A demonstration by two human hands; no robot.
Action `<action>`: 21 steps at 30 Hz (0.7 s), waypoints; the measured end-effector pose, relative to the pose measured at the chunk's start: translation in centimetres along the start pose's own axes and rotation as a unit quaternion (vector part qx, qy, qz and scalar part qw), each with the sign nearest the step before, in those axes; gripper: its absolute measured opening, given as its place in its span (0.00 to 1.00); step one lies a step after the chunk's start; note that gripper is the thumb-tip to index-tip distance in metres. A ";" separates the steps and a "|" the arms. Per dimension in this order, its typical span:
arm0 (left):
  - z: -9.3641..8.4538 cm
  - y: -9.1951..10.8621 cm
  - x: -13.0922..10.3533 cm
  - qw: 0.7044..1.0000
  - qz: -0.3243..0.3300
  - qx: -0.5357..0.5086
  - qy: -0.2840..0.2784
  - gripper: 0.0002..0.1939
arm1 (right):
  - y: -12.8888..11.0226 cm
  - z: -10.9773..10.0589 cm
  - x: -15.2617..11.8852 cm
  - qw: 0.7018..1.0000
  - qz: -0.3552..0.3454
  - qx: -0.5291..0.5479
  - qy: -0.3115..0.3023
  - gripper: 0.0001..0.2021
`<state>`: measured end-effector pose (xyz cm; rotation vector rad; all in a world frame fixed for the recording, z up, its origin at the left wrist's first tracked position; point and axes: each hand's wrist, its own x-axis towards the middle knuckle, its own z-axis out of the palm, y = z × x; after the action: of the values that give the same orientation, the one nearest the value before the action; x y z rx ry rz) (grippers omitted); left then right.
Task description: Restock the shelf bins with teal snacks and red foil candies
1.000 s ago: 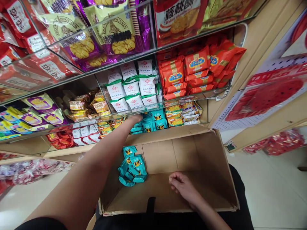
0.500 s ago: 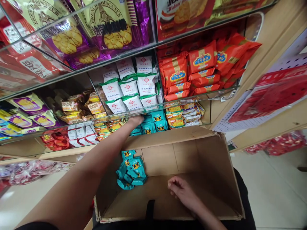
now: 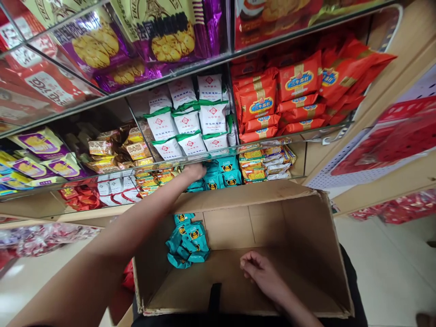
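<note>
My left hand (image 3: 195,172) reaches over the box's far wall to the lower shelf, at the left edge of the teal snack packets (image 3: 229,178). Its fingertips are hidden among them, so I cannot make out a grip. Inside the open cardboard box (image 3: 299,227), a loose pile of the same teal packets (image 3: 189,243) lies at the left. My right hand (image 3: 258,271) hovers over the box floor to the right of that pile. Its fingers are loosely curled in, and nothing shows in them.
Above the teal packets stand white-and-green packets (image 3: 187,120) and red packets (image 3: 260,106) behind glass edges. Small yellow packets (image 3: 254,165) adjoin on the right, with red-and-white ones (image 3: 117,186) further left. A wooden side panel (image 3: 391,59) bounds the shelf. Black strap (image 3: 214,297) hangs at the box's near edge.
The view has shifted slightly, so the shelves look a little nearer. My left hand stays at the teal packets, and my right hand keeps its curled pose. The pile in the box looks the same.
</note>
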<state>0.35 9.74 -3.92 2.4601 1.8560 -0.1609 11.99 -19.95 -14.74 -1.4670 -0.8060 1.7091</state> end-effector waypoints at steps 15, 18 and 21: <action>0.1 1.3 -0.7 0.988 0.126 0.079 0.028 0.23 | -0.2 0.0 -0.1 1.000 0.009 -0.013 -0.005 0.07; 0.4 1.3 -0.7 0.987 0.135 0.067 0.052 0.23 | -0.1 0.1 -0.1 1.000 0.009 -0.008 -0.008 0.07; 0.8 1.0 -0.3 0.987 0.143 0.056 0.054 0.23 | 0.0 0.2 0.0 1.000 0.005 -0.011 -0.008 0.07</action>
<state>1.22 9.07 -4.68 2.8297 1.5440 -0.1214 11.83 -19.91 -14.71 -1.4766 -0.8291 1.7258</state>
